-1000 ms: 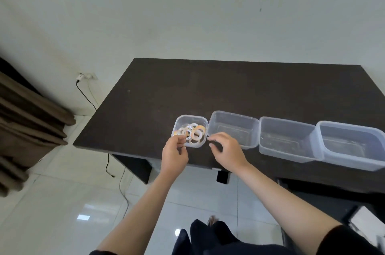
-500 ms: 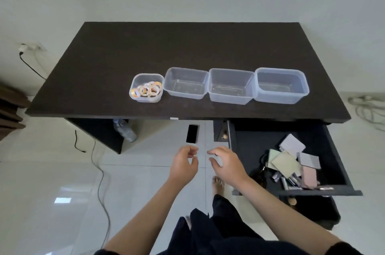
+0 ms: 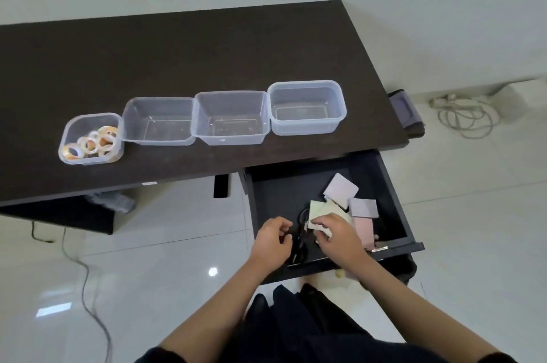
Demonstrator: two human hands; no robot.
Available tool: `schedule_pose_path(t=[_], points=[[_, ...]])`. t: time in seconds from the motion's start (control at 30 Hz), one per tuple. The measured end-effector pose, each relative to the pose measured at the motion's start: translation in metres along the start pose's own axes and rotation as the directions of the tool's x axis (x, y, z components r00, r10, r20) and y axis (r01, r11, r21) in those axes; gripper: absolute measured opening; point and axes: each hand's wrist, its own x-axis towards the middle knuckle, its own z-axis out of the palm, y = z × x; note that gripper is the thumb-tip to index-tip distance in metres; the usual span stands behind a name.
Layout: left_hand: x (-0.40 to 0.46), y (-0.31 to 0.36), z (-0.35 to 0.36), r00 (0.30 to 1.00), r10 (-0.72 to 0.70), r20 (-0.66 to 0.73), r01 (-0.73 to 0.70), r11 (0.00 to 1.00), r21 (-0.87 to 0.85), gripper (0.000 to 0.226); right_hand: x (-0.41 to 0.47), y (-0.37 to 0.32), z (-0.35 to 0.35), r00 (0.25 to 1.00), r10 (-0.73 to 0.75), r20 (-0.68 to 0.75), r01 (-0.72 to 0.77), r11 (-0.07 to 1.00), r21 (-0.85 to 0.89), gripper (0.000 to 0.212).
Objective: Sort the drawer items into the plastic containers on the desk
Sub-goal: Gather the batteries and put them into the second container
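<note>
Both hands are down in the open drawer (image 3: 393, 185), which sticks out from under the dark desk (image 3: 177, 51) at its right end. Right hand (image 3: 340, 236) is over the drawer's front half w/ fingers curled, thumb and fingertips pinching the near edge of a pale green paper pad (image 3: 318, 210). Left hand (image 3: 272, 242) sits just left of it at the drawer's left wall, fingers loosely curled inward; can't tell if it holds anything. Between the two hands lies a small black tangle, maybe cords or clips (image 3: 302, 232), too blurred to say more.

Other drawer stuff: a lilac pad (image 3: 340, 190) tilted toward the back, a second lilac pad (image 3: 364, 208) just right of the green one, and a pink pad (image 3: 364, 229) in front of that, partly behind the right hand.

On the desk, four clear plastic tubs stand in a row near the front edge, touching or nearly so. Leftmost small tub (image 3: 71, 131) holds several tape rolls (image 3: 91, 143), white and orange. The 2nd tub (image 3: 158, 121), 3rd tub (image 3: 231, 116) and rightmost tub (image 3: 306, 107) show only their bare bottoms.

Floor is pale glossy tile w/ a coiled white cable (image 3: 464, 116) at far right and a thin dark cord (image 3: 85, 273) at left.
</note>
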Motion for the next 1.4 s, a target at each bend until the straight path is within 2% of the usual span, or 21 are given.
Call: schedule_pose_path(t=[0.2,0.37,0.47,0.57,0.7,0.87,1.03,1.17,1.4], points=[[0.034,0.023,0.051,0.992,-0.093,0.083,0.087,0.994,0.073,0.041,0.021,0.065,-0.033,0.987,0.137,0.085,-0.125,0.983,-0.135,0.037],[0.059,0.037,0.076,0.99,-0.124,0.07,0.104,0.964,0.245,0.069,0.042,0.089,-0.05,0.95,0.247,0.189,-0.159,0.909,-0.386,0.079],[0.071,0.039,0.089,0.977,-0.182,0.115,0.125,0.914,0.385,0.087,0.05,0.097,-0.051,0.91,0.311,0.274,-0.172,0.884,-0.434,0.102],[0.084,0.039,0.104,0.962,-0.213,0.17,0.1,0.856,0.507,0.104,0.054,0.105,-0.051,0.891,0.297,0.344,-0.111,0.876,-0.469,0.106],[0.098,0.036,0.117,0.965,-0.18,0.188,0.029,0.792,0.609,0.114,0.054,0.117,-0.049,0.901,0.279,0.332,-0.101,0.88,-0.464,0.11],[0.102,0.038,0.113,0.97,-0.198,0.144,0.072,0.794,0.603,0.111,0.055,0.119,-0.044,0.925,0.252,0.286,-0.083,0.865,-0.494,0.099],[0.092,0.022,0.099,0.964,-0.264,0.017,0.218,0.828,0.516,0.117,0.063,0.119,-0.043,0.932,0.24,0.271,-0.088,0.877,-0.471,0.068],[0.078,0.005,0.084,0.932,-0.344,-0.117,0.359,0.822,0.443,0.126,0.068,0.122,-0.045,0.936,0.195,0.293,-0.066,0.914,-0.4,0.049],[0.064,-0.003,0.072,0.904,-0.382,-0.192,0.427,0.835,0.347,0.123,0.073,0.127,-0.05,0.948,0.101,0.301,0.01,0.938,-0.346,0.046]])
